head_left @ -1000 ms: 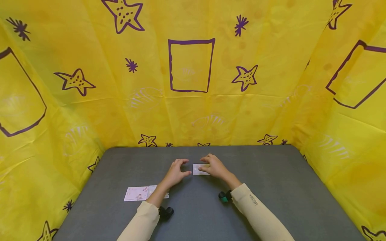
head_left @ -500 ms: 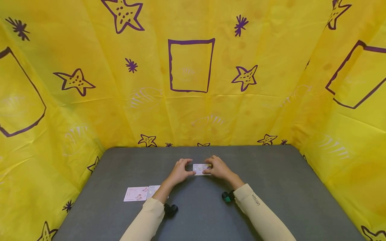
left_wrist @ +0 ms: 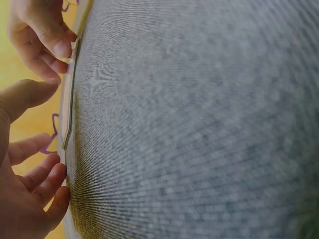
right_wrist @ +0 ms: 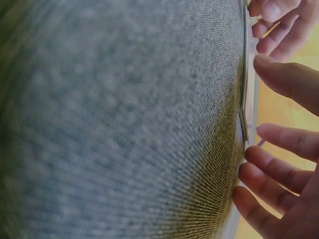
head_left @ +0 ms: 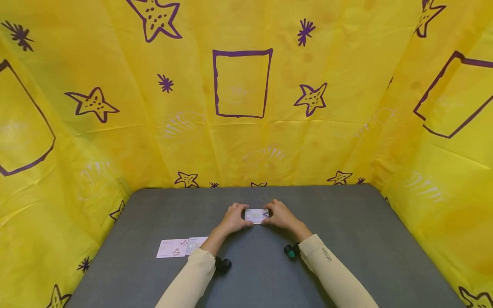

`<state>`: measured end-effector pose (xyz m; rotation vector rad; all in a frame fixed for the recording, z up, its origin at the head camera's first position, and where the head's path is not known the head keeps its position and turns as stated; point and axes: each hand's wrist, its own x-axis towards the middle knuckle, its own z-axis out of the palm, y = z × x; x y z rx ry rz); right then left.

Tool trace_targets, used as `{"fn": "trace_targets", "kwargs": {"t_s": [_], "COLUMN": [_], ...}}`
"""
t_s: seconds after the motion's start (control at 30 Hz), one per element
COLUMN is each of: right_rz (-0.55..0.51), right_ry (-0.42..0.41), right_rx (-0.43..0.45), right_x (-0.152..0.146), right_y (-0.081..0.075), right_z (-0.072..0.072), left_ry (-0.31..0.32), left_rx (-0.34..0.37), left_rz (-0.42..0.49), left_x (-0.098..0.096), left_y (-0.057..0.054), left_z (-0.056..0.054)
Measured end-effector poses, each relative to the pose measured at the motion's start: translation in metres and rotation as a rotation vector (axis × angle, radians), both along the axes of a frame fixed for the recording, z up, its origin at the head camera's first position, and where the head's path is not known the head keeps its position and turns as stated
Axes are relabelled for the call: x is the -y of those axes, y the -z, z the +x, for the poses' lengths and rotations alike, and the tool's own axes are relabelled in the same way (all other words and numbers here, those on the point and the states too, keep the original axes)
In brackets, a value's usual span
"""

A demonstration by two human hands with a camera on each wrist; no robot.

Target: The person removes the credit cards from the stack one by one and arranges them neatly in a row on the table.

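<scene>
Taking twelve o'clock as straight away from the person, a VIP card (head_left: 256, 216) lies face up a little beyond the middle of the grey tabletop (head_left: 327, 214), its long side running from nine to three. The left hand (head_left: 233, 218) takes its nine o'clock end, the right hand (head_left: 282, 216) its three o'clock end. Each hand is partly spread into a C, the thumb at the near corner and the forefinger curved toward the far one, so that the card is held between both. The wrist views show the remaining fingers loosely bent beyond the card's ends. Whether the card is raised at all cannot be told, nor whether another lies beneath it.

Toward eight o'clock from the held card, a pink floral card (head_left: 172, 248) and a pale card (head_left: 195, 244) lie side by side, their edges seeming to meet; the left forearm covers the pale one's three o'clock end. A yellow cloth (head_left: 242, 149) printed with starfish rises behind the tabletop at twelve.

The step in hand looks to be getting a two-handed hold on this card and squaring it. As a judgement, the next move calls for firm, even pressure at both ends, with the hands shifting together so the thin card neither twists nor slips from one side.
</scene>
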<state>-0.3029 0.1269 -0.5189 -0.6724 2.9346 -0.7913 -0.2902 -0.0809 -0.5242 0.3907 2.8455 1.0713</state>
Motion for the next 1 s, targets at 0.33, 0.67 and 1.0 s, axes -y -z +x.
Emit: {"fn": "trace_targets", "kwargs": {"t_s": [0.33, 0.67, 1.0], "right_rz": [0.069, 0.108, 0.083], "right_ry": [-0.017, -0.047, -0.031], "right_rx": [0.023, 0.032, 0.043], "right_x": [0.001, 0.002, 0.002], "right_y": [-0.002, -0.003, -0.003], "right_z": [-0.003, -0.008, -0.008], "left_ry": [0.014, 0.047, 0.056], "left_rx": [-0.016, -0.002, -0.007], "left_rz": [-0.132, -0.188, -0.164], "left_x": [-0.004, -0.005, -0.003], "left_y": [-0.002, 0.0, 0.0], "left_z": [-0.004, -0.01, -0.01]}}
